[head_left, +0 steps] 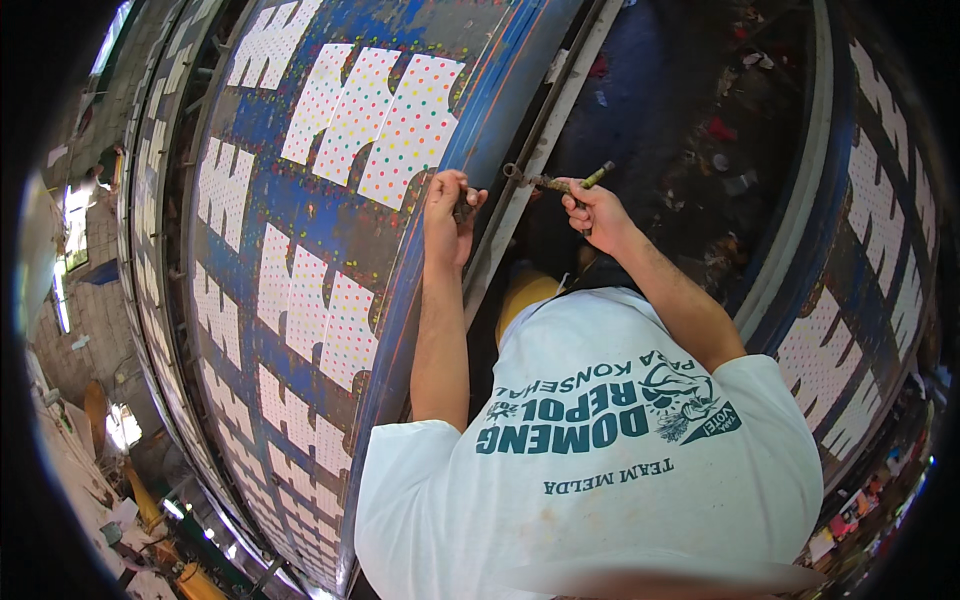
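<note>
My right hand (pixel 597 216) is closed round a short, stained, rod-like metal tool (pixel 548 182) with a ring at its left end. The ring lies over the narrow metal rail (pixel 525 160) along the table's edge; whether it touches the rail I cannot tell. A greenish end of the tool sticks out past my thumb. My left hand (pixel 453 215) is at the blue table edge, left of the rail, with its fingers curled round a small dark object (pixel 463 209) whose kind I cannot make out. White fabric pieces with coloured dots (pixel 410 130) lie on the table just beyond it.
A long blue, paint-spotted table (pixel 385 225) with rows of dotted white pieces fills the left. Another such table (pixel 800 270) stands at the right. Between them runs a dark aisle (pixel 690 150) with scraps on its floor. Further tables show at the far left.
</note>
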Demonstrator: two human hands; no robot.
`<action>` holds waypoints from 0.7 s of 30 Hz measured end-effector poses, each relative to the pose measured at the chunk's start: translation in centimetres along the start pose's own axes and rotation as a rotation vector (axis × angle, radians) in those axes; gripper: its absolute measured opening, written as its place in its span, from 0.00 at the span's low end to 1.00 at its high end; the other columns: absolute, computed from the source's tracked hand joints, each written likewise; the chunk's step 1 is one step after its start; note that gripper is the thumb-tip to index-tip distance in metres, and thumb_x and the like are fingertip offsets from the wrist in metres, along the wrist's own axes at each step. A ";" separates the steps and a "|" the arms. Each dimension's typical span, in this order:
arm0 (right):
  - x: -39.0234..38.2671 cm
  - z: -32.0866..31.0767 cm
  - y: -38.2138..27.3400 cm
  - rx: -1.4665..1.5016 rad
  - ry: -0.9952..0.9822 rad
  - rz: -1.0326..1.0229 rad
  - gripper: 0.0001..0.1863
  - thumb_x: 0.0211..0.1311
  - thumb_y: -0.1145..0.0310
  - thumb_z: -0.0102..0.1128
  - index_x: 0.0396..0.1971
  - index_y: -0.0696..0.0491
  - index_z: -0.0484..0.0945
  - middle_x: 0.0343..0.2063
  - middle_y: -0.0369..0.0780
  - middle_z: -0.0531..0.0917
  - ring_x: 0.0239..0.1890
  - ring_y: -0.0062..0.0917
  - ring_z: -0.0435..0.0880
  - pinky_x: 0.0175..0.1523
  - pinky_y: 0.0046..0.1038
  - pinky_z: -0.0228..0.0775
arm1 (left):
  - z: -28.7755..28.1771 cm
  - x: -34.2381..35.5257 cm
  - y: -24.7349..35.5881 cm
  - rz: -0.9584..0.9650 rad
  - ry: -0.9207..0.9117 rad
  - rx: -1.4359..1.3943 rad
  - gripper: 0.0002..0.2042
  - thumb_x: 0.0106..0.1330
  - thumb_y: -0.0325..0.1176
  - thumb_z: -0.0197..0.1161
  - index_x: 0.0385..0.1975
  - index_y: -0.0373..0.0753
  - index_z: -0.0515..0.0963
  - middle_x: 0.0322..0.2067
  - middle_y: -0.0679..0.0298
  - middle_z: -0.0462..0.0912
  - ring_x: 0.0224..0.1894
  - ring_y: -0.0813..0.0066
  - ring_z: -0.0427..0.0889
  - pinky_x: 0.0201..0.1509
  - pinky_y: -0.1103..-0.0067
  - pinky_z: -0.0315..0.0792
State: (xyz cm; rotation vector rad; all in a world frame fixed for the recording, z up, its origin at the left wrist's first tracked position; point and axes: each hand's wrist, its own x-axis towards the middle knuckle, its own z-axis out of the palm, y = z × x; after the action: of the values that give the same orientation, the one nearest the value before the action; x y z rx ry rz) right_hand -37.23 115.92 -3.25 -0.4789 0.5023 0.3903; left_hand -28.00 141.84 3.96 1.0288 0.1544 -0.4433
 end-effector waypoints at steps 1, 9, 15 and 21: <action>0.1 -0.1 -0.3 0.009 0.002 0.030 0.13 0.84 0.66 0.48 0.57 0.55 0.75 0.30 0.33 0.77 0.22 0.12 0.65 0.25 0.17 0.59 | 0.4 0.4 -0.7 -0.007 0.042 -0.007 0.09 0.80 0.40 0.62 0.43 0.40 0.76 0.38 0.69 0.75 0.35 0.80 0.77 0.50 0.72 0.80; 0.5 0.0 -0.2 0.620 -0.033 0.344 0.06 0.84 0.66 0.50 0.49 0.52 0.71 0.29 0.33 0.72 0.23 0.12 0.65 0.21 0.14 0.54 | 2.7 2.3 -1.6 0.189 -0.004 1.020 0.11 0.69 0.31 0.74 0.47 0.37 0.83 0.41 0.65 0.83 0.43 0.73 0.82 0.52 0.77 0.76; -0.2 0.4 1.3 0.345 -0.045 0.163 0.04 0.82 0.67 0.53 0.48 0.50 0.73 0.30 0.32 0.74 0.24 0.13 0.66 0.24 0.17 0.59 | 4.1 2.2 -1.4 0.257 -0.076 1.172 0.15 0.67 0.27 0.73 0.53 0.37 0.84 0.47 0.61 0.85 0.51 0.69 0.84 0.56 0.75 0.75; -0.1 1.1 1.5 -0.592 -0.445 -0.129 0.08 0.80 0.72 0.56 0.53 0.52 0.78 0.29 0.29 0.71 0.26 0.11 0.66 0.31 0.16 0.57 | 3.6 2.6 -1.9 0.138 -0.029 1.093 0.15 0.68 0.28 0.73 0.53 0.37 0.85 0.48 0.61 0.88 0.51 0.70 0.84 0.58 0.75 0.75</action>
State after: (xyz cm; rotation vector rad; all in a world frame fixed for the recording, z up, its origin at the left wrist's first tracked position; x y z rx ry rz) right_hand -37.63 117.72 -2.80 -0.9617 -0.0890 0.5042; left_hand -26.79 137.20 3.48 2.0864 -0.2198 -0.4105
